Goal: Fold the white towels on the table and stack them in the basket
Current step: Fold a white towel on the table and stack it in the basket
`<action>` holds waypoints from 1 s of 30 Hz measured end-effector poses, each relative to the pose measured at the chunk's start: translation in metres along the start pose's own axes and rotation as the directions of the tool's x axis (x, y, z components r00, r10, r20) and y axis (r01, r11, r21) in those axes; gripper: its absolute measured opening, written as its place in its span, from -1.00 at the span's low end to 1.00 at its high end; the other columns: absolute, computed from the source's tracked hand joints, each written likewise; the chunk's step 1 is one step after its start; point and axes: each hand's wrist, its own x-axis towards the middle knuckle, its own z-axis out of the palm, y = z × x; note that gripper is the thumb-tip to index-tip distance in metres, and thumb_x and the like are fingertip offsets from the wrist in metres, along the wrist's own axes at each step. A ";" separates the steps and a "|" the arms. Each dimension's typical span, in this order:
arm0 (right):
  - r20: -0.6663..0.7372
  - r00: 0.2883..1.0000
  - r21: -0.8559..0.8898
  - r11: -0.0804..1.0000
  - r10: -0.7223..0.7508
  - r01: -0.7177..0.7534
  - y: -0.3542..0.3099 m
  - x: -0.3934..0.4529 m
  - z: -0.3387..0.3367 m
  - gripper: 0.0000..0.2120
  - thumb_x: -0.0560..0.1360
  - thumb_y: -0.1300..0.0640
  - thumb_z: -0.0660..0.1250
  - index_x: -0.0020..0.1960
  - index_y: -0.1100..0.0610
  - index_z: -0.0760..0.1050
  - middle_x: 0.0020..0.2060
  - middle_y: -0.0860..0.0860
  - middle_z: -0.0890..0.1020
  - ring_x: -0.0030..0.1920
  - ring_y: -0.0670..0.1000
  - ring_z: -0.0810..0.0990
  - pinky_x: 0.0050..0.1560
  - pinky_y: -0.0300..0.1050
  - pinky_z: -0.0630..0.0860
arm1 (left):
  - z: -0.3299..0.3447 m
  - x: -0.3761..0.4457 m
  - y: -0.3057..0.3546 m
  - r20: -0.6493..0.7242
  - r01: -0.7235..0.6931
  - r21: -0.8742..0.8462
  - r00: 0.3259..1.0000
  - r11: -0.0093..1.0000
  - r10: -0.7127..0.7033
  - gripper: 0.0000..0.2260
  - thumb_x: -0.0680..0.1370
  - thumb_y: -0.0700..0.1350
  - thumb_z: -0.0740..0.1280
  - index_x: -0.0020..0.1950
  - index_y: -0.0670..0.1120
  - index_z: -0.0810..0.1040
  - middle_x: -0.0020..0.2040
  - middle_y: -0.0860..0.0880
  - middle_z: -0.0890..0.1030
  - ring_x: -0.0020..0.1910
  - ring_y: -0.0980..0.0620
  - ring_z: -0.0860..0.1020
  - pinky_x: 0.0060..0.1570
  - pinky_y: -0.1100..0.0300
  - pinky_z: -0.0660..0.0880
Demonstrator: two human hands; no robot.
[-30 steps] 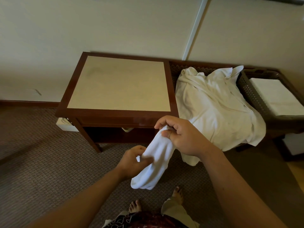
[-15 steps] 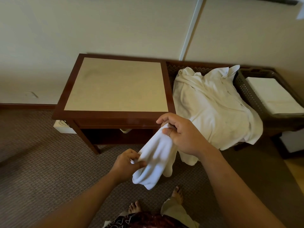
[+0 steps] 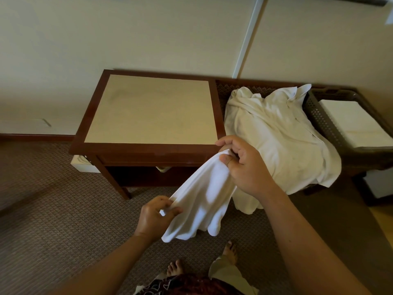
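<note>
- The white towel [image 3: 202, 194] is hanging bunched in midair before the bench [image 3: 148, 109].
- The right hand [image 3: 244, 165] is pinching its upper edge; the left hand [image 3: 155, 218] is gripping a lower corner.
- The step looks like opening it out; next, spreading it flat calls for finding corners.

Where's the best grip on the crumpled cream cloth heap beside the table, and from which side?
Grip the corner of the crumpled cream cloth heap hanging off the near edge, from the front-left. It dangles free, whereas the rest lies bunched on the surface beside the dark woven basket.
</note>
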 end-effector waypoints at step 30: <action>-0.255 0.967 -0.272 0.960 -0.001 -0.070 0.053 0.021 -0.046 -0.85 0.60 0.20 0.39 0.15 0.10 0.64 -0.03 -0.07 0.68 -0.03 -0.11 0.61 -0.06 -0.46 0.38 | -0.142 0.108 0.033 -0.271 -0.119 0.410 0.931 0.904 0.245 -0.97 0.61 -0.28 0.36 0.02 -0.23 0.58 -0.02 -0.18 0.56 -0.02 -0.16 0.51 -0.03 0.07 0.38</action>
